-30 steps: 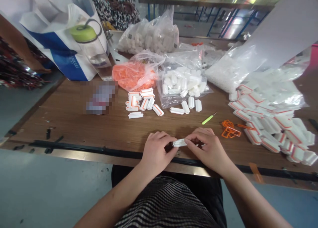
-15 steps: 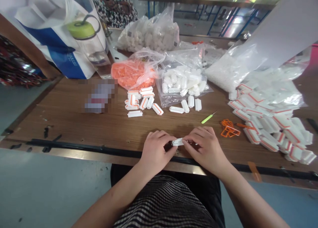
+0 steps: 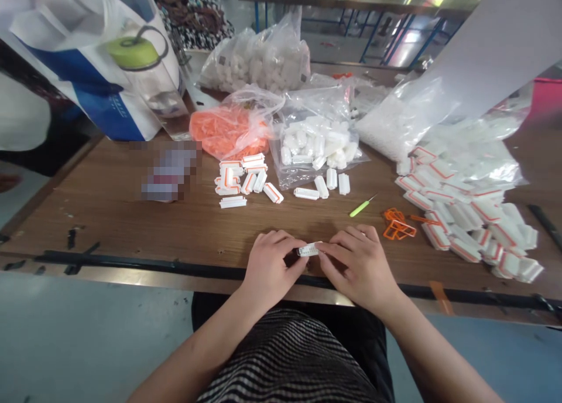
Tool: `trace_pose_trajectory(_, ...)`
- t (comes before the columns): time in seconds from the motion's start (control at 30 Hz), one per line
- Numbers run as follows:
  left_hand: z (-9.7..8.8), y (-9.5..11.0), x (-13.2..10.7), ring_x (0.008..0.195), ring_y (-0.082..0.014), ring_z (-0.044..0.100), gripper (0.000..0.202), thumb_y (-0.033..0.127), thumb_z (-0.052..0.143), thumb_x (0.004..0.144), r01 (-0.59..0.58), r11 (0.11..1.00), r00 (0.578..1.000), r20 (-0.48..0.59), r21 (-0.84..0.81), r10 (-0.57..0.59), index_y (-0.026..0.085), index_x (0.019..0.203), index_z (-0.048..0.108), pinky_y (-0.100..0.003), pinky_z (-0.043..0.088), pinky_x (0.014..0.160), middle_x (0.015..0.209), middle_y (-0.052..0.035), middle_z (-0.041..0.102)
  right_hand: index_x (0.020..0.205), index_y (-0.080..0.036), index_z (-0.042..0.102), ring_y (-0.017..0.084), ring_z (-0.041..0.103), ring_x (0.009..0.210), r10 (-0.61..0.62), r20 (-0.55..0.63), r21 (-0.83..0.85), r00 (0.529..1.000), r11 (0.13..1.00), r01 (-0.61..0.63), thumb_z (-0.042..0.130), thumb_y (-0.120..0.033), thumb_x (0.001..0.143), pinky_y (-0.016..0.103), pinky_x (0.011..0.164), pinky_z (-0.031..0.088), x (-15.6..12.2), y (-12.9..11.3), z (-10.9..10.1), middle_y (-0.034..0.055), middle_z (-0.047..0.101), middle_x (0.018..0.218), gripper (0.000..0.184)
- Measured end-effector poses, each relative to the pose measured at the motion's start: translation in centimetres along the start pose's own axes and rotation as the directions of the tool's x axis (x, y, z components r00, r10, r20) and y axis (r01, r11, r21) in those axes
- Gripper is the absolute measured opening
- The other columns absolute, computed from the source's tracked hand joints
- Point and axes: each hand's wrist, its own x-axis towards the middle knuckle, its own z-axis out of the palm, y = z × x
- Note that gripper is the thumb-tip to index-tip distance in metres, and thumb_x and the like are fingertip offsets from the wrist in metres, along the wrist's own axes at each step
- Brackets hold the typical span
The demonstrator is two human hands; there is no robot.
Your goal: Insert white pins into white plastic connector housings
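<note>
Between my two hands, just above the table's front edge, is a small white plastic housing with a row of dark slots or holes on its upper face. The thumb and fingers of my left hand pinch its left end. My right hand grips the right end with thumb and forefinger. Beyond my right hand lie a green-handled pick with a thin metal tip and a few loose orange frames. Several white housings, some with orange rims, lie beyond my hands.
On the right is a heap of white pieces with orange rims. Plastic bags of orange parts and white parts stand behind. A bottle with a green lid and a paper bag are at the left. Black tape runs along the front edge.
The whole view has shifted slightly, so things appear a little further left. Both hands still hold the white housing, which looks slightly more tilted. At far left, another person's arm has moved away.
</note>
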Motion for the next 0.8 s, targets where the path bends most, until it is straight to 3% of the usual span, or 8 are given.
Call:
trace_pose_trajectory(0.27,0.1,-0.2,0.0,0.084,-0.0202,0.065,0.014,0.020,0.073,0.081,-0.022,1.000,0.999,-0.025,-0.002,0.022,0.024,0.094,0.071,-0.039,0.044,0.079,0.090,0.0000,0.073,0.087,-0.024,0.074,0.017,0.063,0.066,0.189,-0.077,0.194,0.979,0.966,-0.172,0.057,-0.023,0.090,0.037,0.073,0.042,-1.5,1.4,-0.9,0.0001,0.071,0.071,0.017)
trace_pose_trajectory(0.5,0.0,-0.2,0.0,0.085,-0.0207,0.064,0.014,0.020,0.072,0.082,-0.022,0.999,1.000,-0.009,0.024,0.022,0.025,0.095,0.070,-0.039,0.044,0.078,0.090,-0.0003,0.072,0.077,-0.024,0.071,0.020,0.065,0.072,0.368,-0.042,0.034,0.929,0.930,-0.367,0.058,-0.032,0.089,0.038,0.078,0.039,-3.3,3.3,-2.0,0.0016,0.072,0.075,0.019)
trace_pose_trajectory(0.67,0.0,-0.3,0.0,0.085,-0.0206,0.064,0.014,0.021,0.073,0.082,-0.040,0.998,0.999,-0.028,0.039,0.041,0.025,0.096,0.070,-0.039,0.045,0.078,0.090,0.0001,0.072,0.077,-0.024,0.073,0.019,0.064,0.072,0.347,0.068,-0.006,0.935,0.938,-0.348,0.059,-0.032,0.090,0.037,0.078,0.037,-3.4,3.0,-1.2,0.0005,0.072,0.075,0.020)
trace_pose_trajectory(0.8,0.0,-0.2,0.0,0.084,-0.0204,0.064,0.015,0.019,0.074,0.081,-0.031,0.999,0.999,-0.024,0.030,0.032,0.024,0.096,0.071,-0.039,0.044,0.078,0.090,0.0005,0.072,0.079,-0.023,0.074,0.021,0.064,0.072,0.310,0.056,-0.110,0.949,0.947,-0.303,0.061,-0.032,0.089,0.037,0.076,0.035,-3.1,2.2,-0.8,0.0012,0.070,0.071,0.019)
